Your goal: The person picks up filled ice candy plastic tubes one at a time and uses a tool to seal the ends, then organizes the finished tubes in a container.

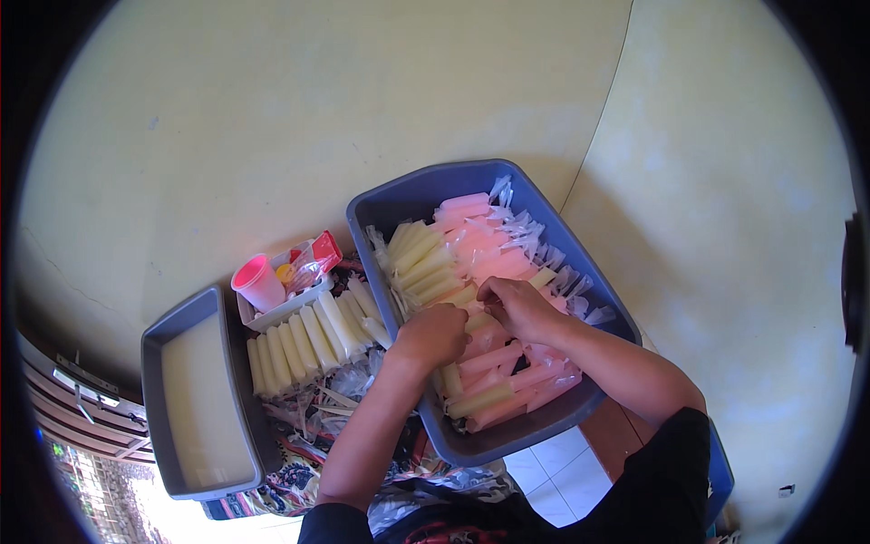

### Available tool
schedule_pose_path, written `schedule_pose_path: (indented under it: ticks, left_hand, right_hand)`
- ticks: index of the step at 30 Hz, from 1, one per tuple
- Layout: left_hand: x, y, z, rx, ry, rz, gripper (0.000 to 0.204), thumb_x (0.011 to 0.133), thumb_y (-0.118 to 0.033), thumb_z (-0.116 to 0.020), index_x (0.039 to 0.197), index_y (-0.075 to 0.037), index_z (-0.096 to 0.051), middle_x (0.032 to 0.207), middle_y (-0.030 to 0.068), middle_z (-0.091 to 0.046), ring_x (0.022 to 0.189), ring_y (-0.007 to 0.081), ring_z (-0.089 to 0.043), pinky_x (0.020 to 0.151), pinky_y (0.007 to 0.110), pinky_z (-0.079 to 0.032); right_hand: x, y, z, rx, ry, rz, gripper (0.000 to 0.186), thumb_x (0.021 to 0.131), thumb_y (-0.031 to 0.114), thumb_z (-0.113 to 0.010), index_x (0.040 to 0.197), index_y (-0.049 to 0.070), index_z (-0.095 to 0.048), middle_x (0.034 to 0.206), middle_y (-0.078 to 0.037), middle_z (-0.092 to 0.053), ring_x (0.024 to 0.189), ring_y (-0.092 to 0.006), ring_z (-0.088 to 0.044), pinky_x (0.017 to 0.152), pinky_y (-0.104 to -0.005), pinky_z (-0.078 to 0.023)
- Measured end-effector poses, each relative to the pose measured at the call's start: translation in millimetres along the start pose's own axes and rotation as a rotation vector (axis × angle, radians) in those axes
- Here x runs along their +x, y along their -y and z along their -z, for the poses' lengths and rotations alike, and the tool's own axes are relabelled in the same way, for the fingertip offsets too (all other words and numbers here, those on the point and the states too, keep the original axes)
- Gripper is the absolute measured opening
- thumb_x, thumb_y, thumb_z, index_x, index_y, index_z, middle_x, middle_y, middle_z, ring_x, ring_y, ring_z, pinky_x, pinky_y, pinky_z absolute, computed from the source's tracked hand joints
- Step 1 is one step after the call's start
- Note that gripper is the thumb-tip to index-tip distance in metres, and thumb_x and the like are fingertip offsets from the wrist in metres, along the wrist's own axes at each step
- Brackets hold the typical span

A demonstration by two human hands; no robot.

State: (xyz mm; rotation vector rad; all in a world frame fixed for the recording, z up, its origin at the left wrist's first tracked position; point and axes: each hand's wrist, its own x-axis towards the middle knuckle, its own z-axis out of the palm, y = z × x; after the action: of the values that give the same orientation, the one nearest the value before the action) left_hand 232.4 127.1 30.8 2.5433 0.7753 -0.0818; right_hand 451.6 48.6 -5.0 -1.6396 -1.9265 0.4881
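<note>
Before you stands a pale yellow wall [362, 100], the largest thing in the view. Against it, in front of you, is the large blue-grey tub [403, 210], set at a slant. To its left, well apart from your hands, is the smaller grey tub [154, 390], which contains a flat whitish filling. A patterned cloth [304, 458] is spread between and below the two tubs. On the wall side of the cloth there is a small white box [288, 310].

Both your hands are over the large tub, near each other: your left hand [435, 335] and your right hand [518, 306] have their fingers bent inward. What is inside each grip is hidden, so I cannot tell if it is grasping something or released.

In the white box are a pink cup [258, 283] and a red packet [326, 250]. The pink tubes [480, 243] lie heaped in the large tub, with pale yellow tubes [424, 258] at their left and some among them. More cream tubes [319, 340] lie side by side in front of the box. The smallest are the clear plastic ends [521, 227], crumpled along the right side of the large tub.
</note>
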Motion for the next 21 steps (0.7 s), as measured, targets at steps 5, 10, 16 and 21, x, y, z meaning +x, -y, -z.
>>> schedule_pose_path:
  ticks: [5,10,16,21]
  left_hand:
    - [-5.0,-4.9,2.2,0.060,0.067,0.053,0.034,0.099,-0.022,-0.073,0.127,-0.002,-0.076,0.122,0.0241,-0.075,0.119,0.0432,-0.072,0.103,0.052,-0.056]
    - [-1.7,-0.1,-4.3,0.069,0.073,0.033,0.032,0.095,-0.018,-0.073,0.122,-0.002,-0.077,0.125,0.0231,-0.074,0.118,0.0422,-0.074,0.101,0.051,-0.060]
    - [-2.2,3.9,-4.9,0.124,0.088,-0.057,0.030,0.092,-0.017,-0.075,0.119,-0.003,-0.078,0.122,0.0209,-0.076,0.117,0.0399,-0.075,0.100,0.051,-0.061]
    - [-7.9,-3.0,1.3,0.072,0.088,0.007,0.028,0.090,-0.019,-0.079,0.114,-0.004,-0.079,0.111,0.0218,-0.080,0.110,0.0408,-0.077,0.098,0.051,-0.061]
  right_hand:
    - [-5.6,13.1,2.7,-0.129,0.080,0.015,0.018,0.095,0.004,-0.073,0.112,-0.002,-0.071,0.113,-0.019,-0.074,0.112,-0.0381,-0.073,0.096,-0.0472,-0.059]
    - [-14.4,12.6,-12.4,-0.200,0.105,-0.030,0.017,0.093,0.008,-0.078,0.107,0.001,-0.077,0.112,-0.017,-0.069,0.112,-0.0379,-0.068,0.095,-0.0460,-0.058]
    - [-15.5,20.2,-6.0,-0.384,0.152,0.025,0.032,0.090,0.016,-0.082,0.119,0.005,-0.074,0.113,-0.016,-0.068,0.115,-0.0363,-0.065,0.099,-0.0461,-0.055]
    - [-16.1,10.5,-8.8,-0.398,0.201,0.004,0.028,0.091,0.019,-0.081,0.114,0.007,-0.073,0.109,-0.013,-0.068,0.111,-0.0369,-0.064,0.097,-0.0474,-0.055]
